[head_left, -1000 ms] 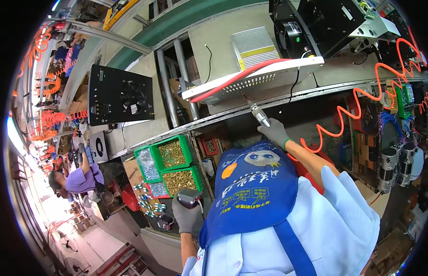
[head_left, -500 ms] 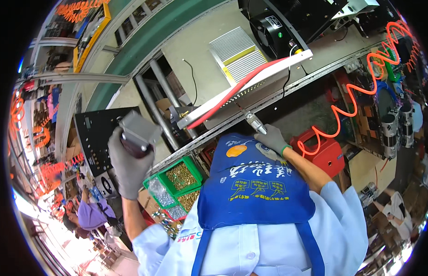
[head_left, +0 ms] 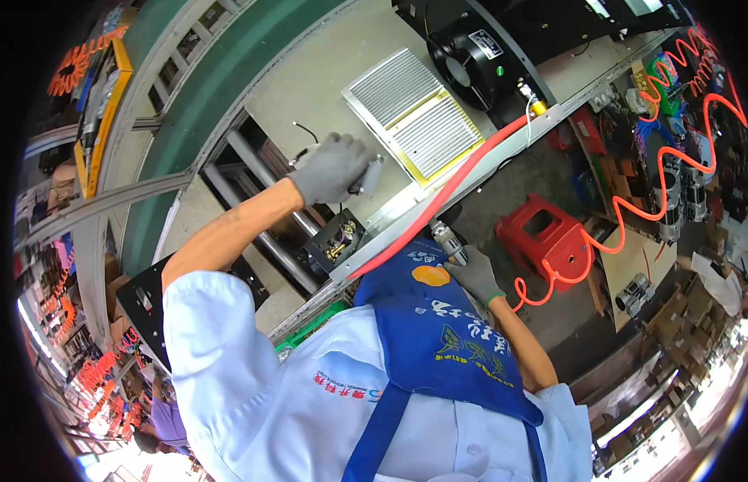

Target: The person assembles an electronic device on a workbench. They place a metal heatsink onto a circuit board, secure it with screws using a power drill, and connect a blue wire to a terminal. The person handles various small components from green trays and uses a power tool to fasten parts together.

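My left hand point(head_left: 334, 170), in a grey glove, is closed on a grey metal block point(head_left: 372, 177), mostly hidden by the fingers. It is above the bench, beside a silver finned panel point(head_left: 418, 112) with yellow edging. Just below that hand, a small black box with brass fittings point(head_left: 339, 243) sits at the end of a pale metal strip point(head_left: 514, 145) with a red hose along it. My right hand point(head_left: 474, 277), also gloved, grips a silver power screwdriver point(head_left: 448, 241) close to my blue apron, on the near side of the strip. Its tip is hidden behind the strip.
A black fan point(head_left: 466, 68) is mounted at the far right of the bench. An orange coiled hose point(head_left: 619, 207) hangs on the right, above a red plastic stool point(head_left: 543, 237). Metal rollers point(head_left: 265, 229) lie left of the bench top. A black panel point(head_left: 141, 309) stands farther left.
My left hand has swung right and forward over the bench, carrying the grey metal block. My right hand keeps the screwdriver near the apron. The view has shifted, and the green bins are mostly covered.
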A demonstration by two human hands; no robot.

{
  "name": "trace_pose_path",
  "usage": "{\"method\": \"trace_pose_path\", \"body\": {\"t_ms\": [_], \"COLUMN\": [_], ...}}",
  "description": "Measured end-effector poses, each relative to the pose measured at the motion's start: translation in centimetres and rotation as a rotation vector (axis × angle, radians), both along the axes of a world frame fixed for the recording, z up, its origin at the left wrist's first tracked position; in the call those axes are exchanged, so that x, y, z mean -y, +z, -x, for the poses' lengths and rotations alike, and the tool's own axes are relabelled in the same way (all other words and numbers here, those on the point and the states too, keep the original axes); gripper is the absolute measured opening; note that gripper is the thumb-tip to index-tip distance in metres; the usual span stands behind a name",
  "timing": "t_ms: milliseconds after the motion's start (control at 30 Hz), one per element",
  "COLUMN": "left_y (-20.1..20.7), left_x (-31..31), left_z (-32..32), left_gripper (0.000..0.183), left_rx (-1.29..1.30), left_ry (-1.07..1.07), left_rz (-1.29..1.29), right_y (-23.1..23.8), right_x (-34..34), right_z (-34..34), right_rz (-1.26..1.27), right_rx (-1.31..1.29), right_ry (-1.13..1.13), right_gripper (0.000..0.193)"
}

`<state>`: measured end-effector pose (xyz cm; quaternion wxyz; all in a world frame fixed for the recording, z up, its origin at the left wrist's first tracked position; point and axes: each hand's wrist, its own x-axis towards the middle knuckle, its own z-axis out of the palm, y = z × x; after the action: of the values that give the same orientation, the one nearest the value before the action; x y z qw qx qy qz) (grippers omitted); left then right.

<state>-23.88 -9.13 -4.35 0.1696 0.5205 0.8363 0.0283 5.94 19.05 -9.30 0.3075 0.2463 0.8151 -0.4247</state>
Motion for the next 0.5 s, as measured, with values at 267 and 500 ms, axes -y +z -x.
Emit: {"method": "trace_pose_path", "body": {"t_ms": [267,500], "left_y": [-8.6,-10.6], "left_x": [-3.0,-4.0], "left_z": [-1.0,-1.9], "left_gripper": [0.069,0.067], "left_rx": [0.135,0.178], "left_ry": [-0.361,-0.451], "left_rz": [-0.053,-0.057], "right_y": [-1.6,-1.2], "right_x": [0.9,1.2], "right_z": [-0.9,-0.3], "right_rz": [-0.081,-0.064], "right_rx": [0.003,0.034], "right_ry": [-0.003,-0.057], "right_gripper": [0.039,0.037]}}
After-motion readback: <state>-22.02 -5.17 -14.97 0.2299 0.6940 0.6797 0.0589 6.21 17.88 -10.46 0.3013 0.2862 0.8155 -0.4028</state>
